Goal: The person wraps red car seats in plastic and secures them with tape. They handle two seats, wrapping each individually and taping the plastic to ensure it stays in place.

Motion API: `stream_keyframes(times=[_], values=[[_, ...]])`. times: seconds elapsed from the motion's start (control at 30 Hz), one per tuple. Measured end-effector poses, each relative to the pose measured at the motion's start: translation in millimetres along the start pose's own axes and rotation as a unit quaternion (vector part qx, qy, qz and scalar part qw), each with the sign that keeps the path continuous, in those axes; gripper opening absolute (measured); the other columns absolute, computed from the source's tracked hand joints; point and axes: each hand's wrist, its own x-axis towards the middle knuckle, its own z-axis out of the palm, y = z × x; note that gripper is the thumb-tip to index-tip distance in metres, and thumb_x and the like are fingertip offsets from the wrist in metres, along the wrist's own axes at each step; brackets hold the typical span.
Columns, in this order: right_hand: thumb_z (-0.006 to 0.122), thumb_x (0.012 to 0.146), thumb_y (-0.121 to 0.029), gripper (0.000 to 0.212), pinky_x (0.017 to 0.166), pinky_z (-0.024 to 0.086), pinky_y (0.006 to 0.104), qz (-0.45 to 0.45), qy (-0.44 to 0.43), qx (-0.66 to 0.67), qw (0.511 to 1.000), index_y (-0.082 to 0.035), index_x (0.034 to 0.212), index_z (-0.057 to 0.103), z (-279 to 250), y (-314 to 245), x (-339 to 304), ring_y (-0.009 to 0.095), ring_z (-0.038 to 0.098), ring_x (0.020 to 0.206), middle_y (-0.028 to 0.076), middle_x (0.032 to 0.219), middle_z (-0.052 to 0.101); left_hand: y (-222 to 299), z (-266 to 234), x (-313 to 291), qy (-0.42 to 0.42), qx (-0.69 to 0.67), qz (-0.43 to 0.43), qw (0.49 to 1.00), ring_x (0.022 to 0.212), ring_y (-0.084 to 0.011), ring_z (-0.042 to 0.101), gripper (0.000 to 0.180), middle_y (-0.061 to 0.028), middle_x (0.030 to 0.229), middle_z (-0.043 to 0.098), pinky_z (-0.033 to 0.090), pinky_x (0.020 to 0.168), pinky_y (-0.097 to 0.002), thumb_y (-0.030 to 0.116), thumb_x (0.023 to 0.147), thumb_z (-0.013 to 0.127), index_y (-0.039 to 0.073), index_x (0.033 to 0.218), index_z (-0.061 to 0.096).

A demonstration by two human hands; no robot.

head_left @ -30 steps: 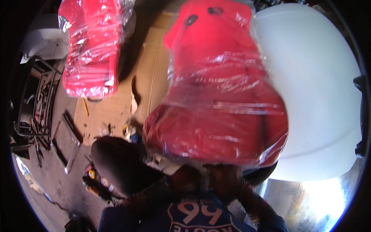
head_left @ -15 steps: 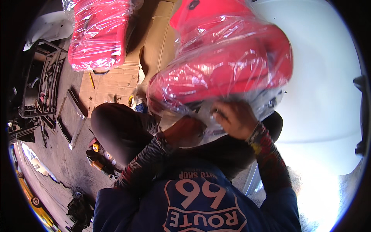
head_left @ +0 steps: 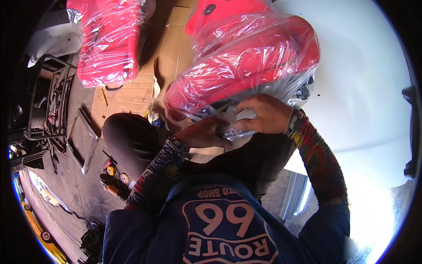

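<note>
A red car seat [head_left: 237,75] lies in front of my crossed legs, covered in clear plastic wrap [head_left: 290,94]. Its lower edge faces me, and some dark parts show through the film there. Both hands are gathering the loose wrap at that edge. My left hand [head_left: 203,133] grips a bunch of the film, its fingertips partly hidden by folds. Just to the right, my right hand [head_left: 266,115] pinches the same film between thumb and fingers. The two hands are close together, with crumpled plastic between them.
Another plastic-wrapped red seat [head_left: 110,48] lies at the far left on cardboard [head_left: 176,44]. A large white panel [head_left: 360,88] fills the right side. A metal frame [head_left: 89,136], a yellow tape measure [head_left: 110,170], a power tool [head_left: 115,186] and a black rack [head_left: 48,99] stand or lie to the left.
The wrapped seat has shifted slightly left and up in view. My right hand has moved up and now pinches the wrap; my left hand has come up a little beside it.
</note>
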Motion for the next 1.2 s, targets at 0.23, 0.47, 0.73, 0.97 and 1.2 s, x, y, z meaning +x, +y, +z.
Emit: stream_keyframes(times=[0.23, 0.47, 0.73, 0.97, 1.2], values=[[0.063, 0.090, -0.047, 0.049, 0.085, 0.052, 0.0419, 0.134, -0.203, 0.000, 0.970, -0.002, 0.107, 0.071, -10.2, 15.3, 14.0, 0.035, 0.069, 0.095, 0.021, 0.101, 0.071, -18.3, 10.4, 2.9, 0.070, -0.220, 0.022, 0.973, 0.106, -0.0173, 0.060, 0.040, -0.0111, 0.111, 0.067, 0.047, 0.095, -0.0360, 0.023, 0.088, 0.078, -0.001, 0.118, 0.065], [0.063, 0.092, -0.025, 0.025, 0.083, 0.051, 0.0416, 0.092, 0.018, 0.035, 0.995, -0.002, 0.103, 0.067, -1.1, 7.6, 10.6, 0.031, 0.068, 0.089, 0.017, 0.095, 0.070, -18.5, 3.7, 1.6, 0.170, -0.347, 0.082, 0.919, 0.106, -0.0143, 0.058, 0.028, -0.0040, 0.112, 0.064, 0.047, 0.095, -0.0329, 0.014, 0.091, 0.074, 0.002, 0.116, 0.064], [0.062, 0.095, -0.010, 0.011, 0.079, 0.049, 0.0329, 0.055, 0.117, 0.138, 0.982, 0.000, 0.100, 0.060, 1.8, -3.1, 31.6, 0.017, 0.061, 0.085, 0.007, 0.089, 0.063, 11.2, -2.2, 12.5, 0.239, -0.262, 0.194, 0.915, 0.105, -0.0207, 0.056, 0.065, -0.0074, 0.112, 0.059, 0.047, 0.092, -0.0355, 0.016, 0.086, 0.080, 0.001, 0.138, 0.044], [0.073, 0.086, -0.008, 0.030, 0.085, 0.051, 0.0369, -0.022, 0.215, 0.118, 0.969, -0.003, 0.112, 0.058, 2.1, -18.3, 21.8, 0.023, 0.064, 0.098, 0.011, 0.106, 0.064, 22.1, 19.7, 26.4, 0.270, -0.290, 0.140, 0.907, 0.097, -0.0136, 0.058, 0.045, -0.0063, 0.104, 0.066, 0.048, 0.088, -0.0323, 0.009, 0.091, 0.069, -0.001, 0.132, 0.055], [0.081, 0.073, -0.012, 0.064, 0.102, 0.044, 0.0462, -0.138, 0.233, -0.060, 0.961, -0.008, 0.131, 0.055, -19.3, -31.8, -2.0, 0.036, 0.054, 0.121, 0.017, 0.134, 0.053, -7.9, 4.7, -1.3, 0.185, -0.426, 0.081, 0.882, 0.108, -0.0132, 0.058, 0.045, -0.0055, 0.116, 0.067, 0.043, 0.100, -0.0318, 0.026, 0.099, 0.064, -0.002, 0.134, 0.059]])
